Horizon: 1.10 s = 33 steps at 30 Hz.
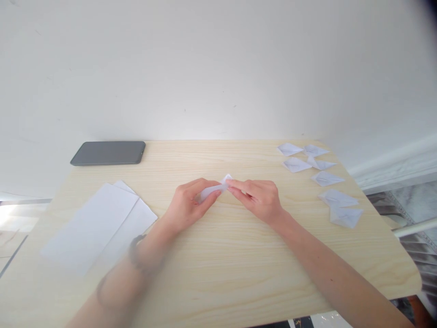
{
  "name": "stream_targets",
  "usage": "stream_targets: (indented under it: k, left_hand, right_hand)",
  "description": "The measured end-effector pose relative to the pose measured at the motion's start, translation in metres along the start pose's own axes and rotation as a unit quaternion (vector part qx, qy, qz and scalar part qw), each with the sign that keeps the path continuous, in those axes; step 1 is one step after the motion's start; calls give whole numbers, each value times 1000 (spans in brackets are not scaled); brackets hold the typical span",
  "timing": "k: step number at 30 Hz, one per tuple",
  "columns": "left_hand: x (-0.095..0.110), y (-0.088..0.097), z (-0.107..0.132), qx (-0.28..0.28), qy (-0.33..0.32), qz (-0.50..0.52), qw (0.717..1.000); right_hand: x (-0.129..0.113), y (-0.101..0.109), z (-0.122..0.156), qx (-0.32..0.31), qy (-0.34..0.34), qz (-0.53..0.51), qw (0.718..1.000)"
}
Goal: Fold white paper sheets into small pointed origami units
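Observation:
Both hands hold a small folded piece of white paper (212,190) just above the middle of the table. My left hand (189,202) is closed on its left part, thumb in front and fingers behind. At the other end, my right hand (259,196) pinches the paper between thumb and index finger, near a pointed tip that sticks up. The fingers partly cover the paper, so its full shape is hidden.
Several folded white paper pieces (296,164) lie along the right side of the wooden table (218,264). White sheets (99,214) overlap at the left. Behind them a dark phone (108,153) lies flat near the white wall (211,68).

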<state>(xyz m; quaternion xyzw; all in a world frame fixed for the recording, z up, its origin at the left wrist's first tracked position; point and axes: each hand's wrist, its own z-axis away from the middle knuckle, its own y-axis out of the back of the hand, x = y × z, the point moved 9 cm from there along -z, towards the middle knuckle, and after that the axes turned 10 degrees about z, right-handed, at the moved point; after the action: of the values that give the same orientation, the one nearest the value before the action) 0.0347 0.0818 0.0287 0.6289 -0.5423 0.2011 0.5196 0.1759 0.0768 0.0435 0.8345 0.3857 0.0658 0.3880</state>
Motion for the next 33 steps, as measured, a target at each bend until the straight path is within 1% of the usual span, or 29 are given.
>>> stream_targets:
  k: [4, 7, 10, 13, 15, 18, 20, 22, 25, 29, 33]
  left_hand:
    - [2, -1, 1, -6, -19, 10, 1000]
    - [5, -3, 2, -13, -44, 5, 999]
    - [10, -4, 2, -14, -77, -29, 997]
    - [16, -2, 3, 1, -119, -80, 990]
    - [15, -3, 3, -5, -121, -101, 987]
    - [6, -5, 3, -24, -99, -113, 988]
    - [3, -4, 3, -18, -94, -118, 988]
    - [5, -1, 3, -1, -102, -129, 986]
    - [13, -1, 3, 12, -126, -148, 981]
    - [19, -5, 4, 2, -140, -145, 979]
    - [19, -7, 5, -7, -142, -123, 982]
  right_hand:
    - [3, -5, -1, -24, -25, -41, 999]
    - [7, -6, -2, -26, -57, -81, 995]
    - [11, -7, -2, -22, -78, -94, 992]
    - [14, -12, -1, -46, -87, -109, 989]
    - [17, -13, 0, -57, -96, -110, 988]
    - [24, -11, 0, -63, -115, -105, 986]
    - [27, -11, 0, -62, -120, -114, 984]
    - [25, -10, -1, -51, -113, -125, 984]
    - [17, -9, -1, -30, -83, -118, 989]
    - [4, -14, -1, -52, -45, -100, 993]
    - [1, -16, 0, -65, -38, -104, 992]
